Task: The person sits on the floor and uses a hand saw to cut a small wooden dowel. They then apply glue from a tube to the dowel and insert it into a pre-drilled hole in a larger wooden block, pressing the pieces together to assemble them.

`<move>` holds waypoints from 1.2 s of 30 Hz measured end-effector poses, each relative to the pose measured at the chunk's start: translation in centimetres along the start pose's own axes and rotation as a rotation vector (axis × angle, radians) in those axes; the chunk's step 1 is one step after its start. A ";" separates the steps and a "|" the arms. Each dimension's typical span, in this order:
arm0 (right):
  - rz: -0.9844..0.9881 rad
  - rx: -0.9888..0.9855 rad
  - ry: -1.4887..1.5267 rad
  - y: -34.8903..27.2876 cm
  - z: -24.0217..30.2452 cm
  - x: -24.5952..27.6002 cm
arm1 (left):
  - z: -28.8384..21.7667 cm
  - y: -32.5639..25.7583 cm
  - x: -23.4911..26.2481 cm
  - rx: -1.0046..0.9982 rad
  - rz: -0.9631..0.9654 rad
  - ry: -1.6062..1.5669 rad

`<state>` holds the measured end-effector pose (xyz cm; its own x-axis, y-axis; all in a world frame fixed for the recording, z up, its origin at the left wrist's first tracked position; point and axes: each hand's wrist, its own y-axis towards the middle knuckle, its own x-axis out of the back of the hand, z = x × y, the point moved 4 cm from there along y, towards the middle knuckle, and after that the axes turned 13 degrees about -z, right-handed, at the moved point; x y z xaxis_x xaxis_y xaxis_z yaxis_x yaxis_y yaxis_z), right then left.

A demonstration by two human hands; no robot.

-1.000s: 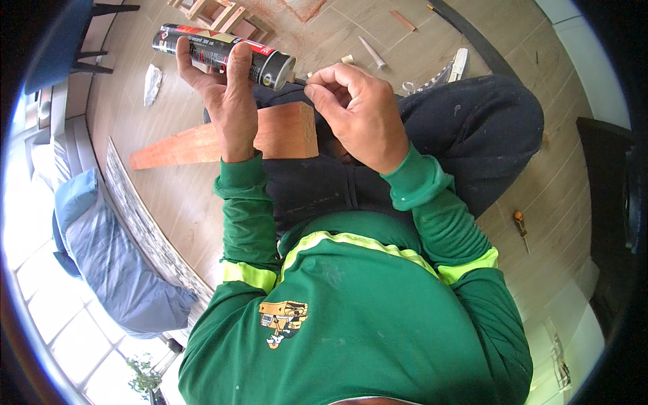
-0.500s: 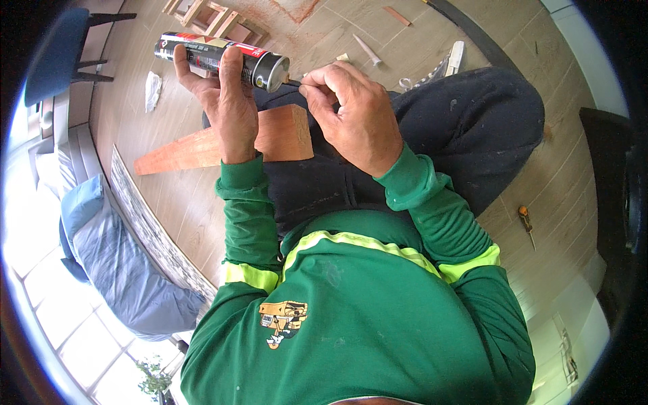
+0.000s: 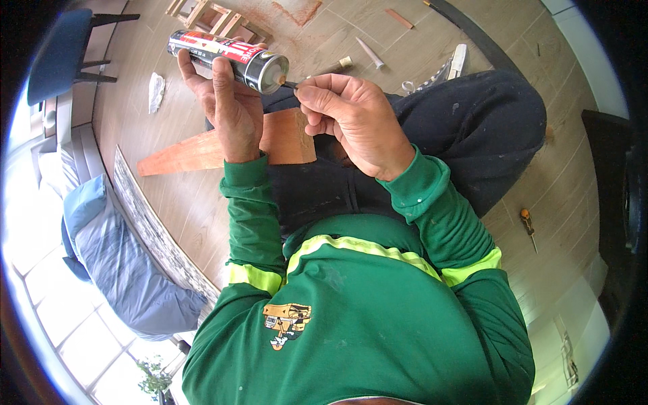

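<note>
My left hand point(image 3: 233, 115) is closed around a black and red adhesive cartridge point(image 3: 226, 57), its round end turned toward my right hand. An orange-brown spot shows in the middle of that end. My right hand point(image 3: 354, 115) pinches a thin dark piece point(image 3: 290, 85) between thumb and fingers, its tip touching or very close to that spot. What kind of piece it is I cannot make out, since the fingers cover most of it. Under my left wrist a reddish wooden block point(image 3: 287, 138) lies across my thigh, its long part tapering to the left.
On the floor ahead lie a pale cone-shaped nozzle point(image 3: 370, 52), a dark rod with a light end point(image 3: 335, 67) and a wood strip point(image 3: 399, 18). A small wooden frame point(image 3: 219, 20) stands at the far left. To the right lies an orange-handled screwdriver point(image 3: 529, 226).
The cartridge has shifted slightly right and turned, so more of its round end shows. My right hand has rolled a little, with its lower fingers now more visible.
</note>
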<state>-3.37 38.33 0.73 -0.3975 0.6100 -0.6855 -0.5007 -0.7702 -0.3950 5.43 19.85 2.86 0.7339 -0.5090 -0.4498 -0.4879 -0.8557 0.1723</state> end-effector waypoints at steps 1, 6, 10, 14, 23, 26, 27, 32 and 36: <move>-0.002 -0.012 0.005 -0.1 0.0 -0.1 | 0.0 0.0 0.0 -0.001 0.010 -0.007; -0.044 -0.011 0.039 -0.3 -0.2 -0.4 | -0.2 -0.3 0.0 -0.023 0.023 -0.021; -0.046 0.013 0.002 -0.5 -0.3 -0.2 | -0.4 0.5 2.2 -0.079 -0.062 0.010; -0.030 -0.012 0.015 -0.7 -0.4 -0.3 | -0.9 0.5 2.2 -0.052 -0.017 -0.029; -0.136 0.137 -0.362 -5.1 -1.8 3.9 | -0.2 0.9 4.8 -0.041 -0.044 -0.112; -0.149 0.124 -0.460 -6.0 -4.6 5.9 | 0.5 0.6 5.2 -0.026 -0.044 -0.135; -0.140 0.153 -0.481 -6.1 -5.0 5.9 | 0.7 0.7 5.3 -0.016 -0.038 -0.170; -0.142 0.269 -0.603 -5.5 -5.7 4.9 | 1.2 1.1 5.7 0.023 -0.033 -0.222; -0.177 0.468 -0.852 -6.0 -5.3 3.9 | 1.7 1.8 6.5 0.042 -0.037 -0.211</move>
<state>2.14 44.37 -2.80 -0.6167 0.7806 0.1018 -0.7867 -0.6159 -0.0421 8.52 15.17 -1.30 0.6386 -0.4425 -0.6296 -0.4848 -0.8667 0.1175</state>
